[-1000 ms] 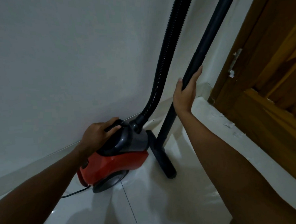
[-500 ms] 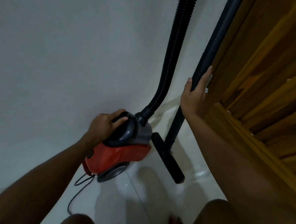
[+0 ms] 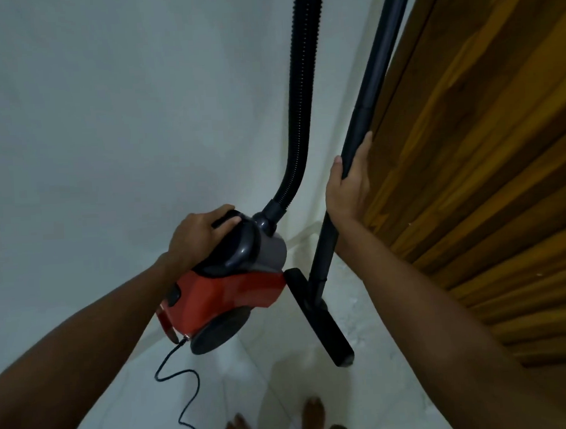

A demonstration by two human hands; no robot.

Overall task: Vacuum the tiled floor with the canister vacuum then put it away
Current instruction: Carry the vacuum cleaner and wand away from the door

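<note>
I fear the wand (image 3: 366, 137) can slide along the wooden door (image 3: 488, 157) and fall, or the cord (image 3: 182, 380) can catch my feet. My left hand (image 3: 197, 235) grips the canister vacuum (image 3: 232, 282) handle, in the corner by the wall; my right hand (image 3: 349, 191) wraps loosely around the wand.

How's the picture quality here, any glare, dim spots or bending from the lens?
Head view: dim, flat light with a bluish wall; soft glare and shadow on the tiled floor; wide-angle bending of the wand and wooden door; canister fairly sharp.
</note>
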